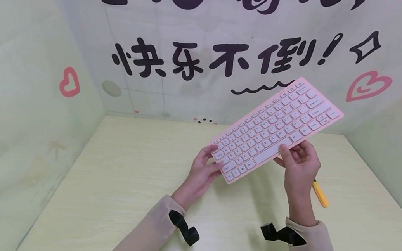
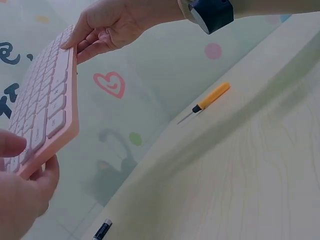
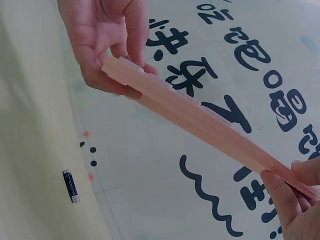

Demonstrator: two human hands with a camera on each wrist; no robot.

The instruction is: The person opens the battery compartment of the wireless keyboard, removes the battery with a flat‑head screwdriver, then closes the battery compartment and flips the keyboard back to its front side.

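A pink keyboard [image 1: 270, 130] with white keys is held up above the table, tilted, its right end higher than its left. My left hand [image 1: 201, 174] grips the lower left end, with fingers on the keys and behind. The right hand [image 1: 301, 169] pinches the front long edge near the space bar, thumb on top and fingers underneath. In the right wrist view the keyboard [image 3: 200, 122] appears edge-on between both hands. Below the right hand, a screwdriver [image 1: 320, 194] with a yellow-orange handle lies on the table; its thin shaft [image 2: 186, 118] shows in the left wrist view.
A small dark battery [image 3: 71, 186] with a silver end lies near the table's back edge, hidden behind the keyboard in the head view. The pale wooden table [image 1: 112, 197] meets printed cloth walls [image 1: 188, 101] at the back and sides.
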